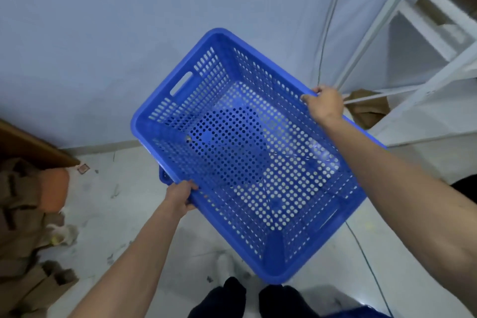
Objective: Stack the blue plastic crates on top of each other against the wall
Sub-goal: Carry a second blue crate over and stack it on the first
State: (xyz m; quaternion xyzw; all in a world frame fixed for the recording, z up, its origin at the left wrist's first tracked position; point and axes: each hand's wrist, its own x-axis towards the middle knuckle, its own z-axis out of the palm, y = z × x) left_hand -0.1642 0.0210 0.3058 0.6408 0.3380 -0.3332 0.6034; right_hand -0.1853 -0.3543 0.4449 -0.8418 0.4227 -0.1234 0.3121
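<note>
Crate (247, 152) held in the air over the floor (124, 214), open side up, tilted, long axis running from upper left to lower right. Left hand (180, 196) closed on the near-left long rim, fingers curled over the edge into the crate. Right hand (325, 104) closed on the far-right long rim, thumb and fingers wrapped over it. Both arms bare. Perforated base and walls, with a handle slot (181, 83) in the far short wall. Through the holes, another blue shape below (a second crate, probably; only a blue bit (163, 175) pokes out under the left rim). Wall (129, 33) just behind, close to the far corner. White shelving (426, 33) at right, brown cardboard (23, 240) piled along the floor's left edge. Thin cable (369, 266) trailing across the floor at lower right. Dark-socked feet (255, 297) at the bottom edge.
</note>
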